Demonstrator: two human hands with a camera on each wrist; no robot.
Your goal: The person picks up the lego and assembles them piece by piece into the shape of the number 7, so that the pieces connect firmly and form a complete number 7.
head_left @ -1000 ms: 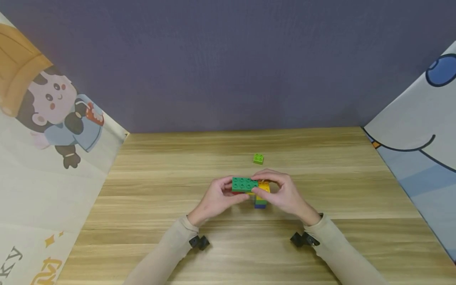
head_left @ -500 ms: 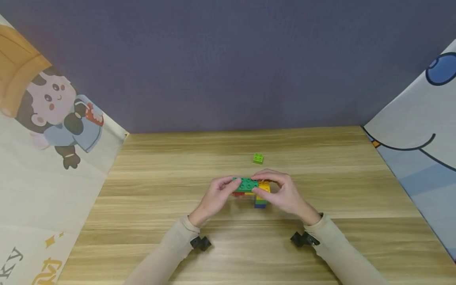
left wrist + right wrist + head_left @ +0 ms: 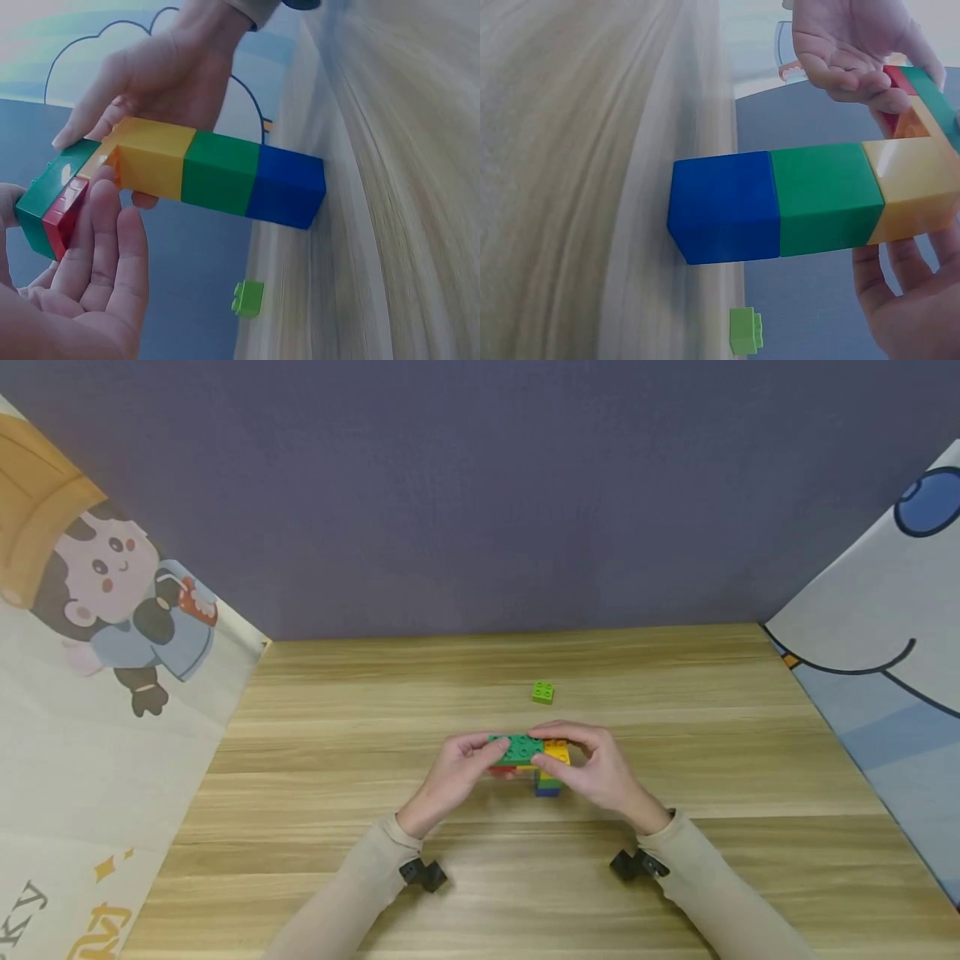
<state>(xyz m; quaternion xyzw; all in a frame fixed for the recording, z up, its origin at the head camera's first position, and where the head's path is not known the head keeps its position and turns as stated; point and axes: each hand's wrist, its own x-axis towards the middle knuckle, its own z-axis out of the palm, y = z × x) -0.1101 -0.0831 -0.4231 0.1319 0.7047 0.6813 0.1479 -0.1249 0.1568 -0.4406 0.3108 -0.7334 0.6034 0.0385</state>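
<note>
A stack of toy building blocks stands on the table, with a blue block (image 3: pixel 724 208) at the bottom, a green block (image 3: pixel 826 197) above it and a yellow block (image 3: pixel 154 157) higher up. An orange-yellow piece reaches out leftward from the top. Over that lies a long green brick (image 3: pixel 522 748), and a red brick (image 3: pixel 66 210) sits beneath its left end. My left hand (image 3: pixel 454 779) grips this left end, thumb on top and fingers under the red brick. With thumb and fingers, my right hand (image 3: pixel 600 774) pinches the long green brick's right end beside the yellow block.
Beyond the stack, a small lime-green brick (image 3: pixel 543 693) lies studs up on the wooden table (image 3: pixel 360 693). A dark panel (image 3: pixel 480 510) closes off the back. Printed cartoon panels stand at the left and right sides.
My left thumb has moved from in front of the long green brick up onto its studs, and the fingers have gone underneath. The right hand and the stack have hardly moved.
</note>
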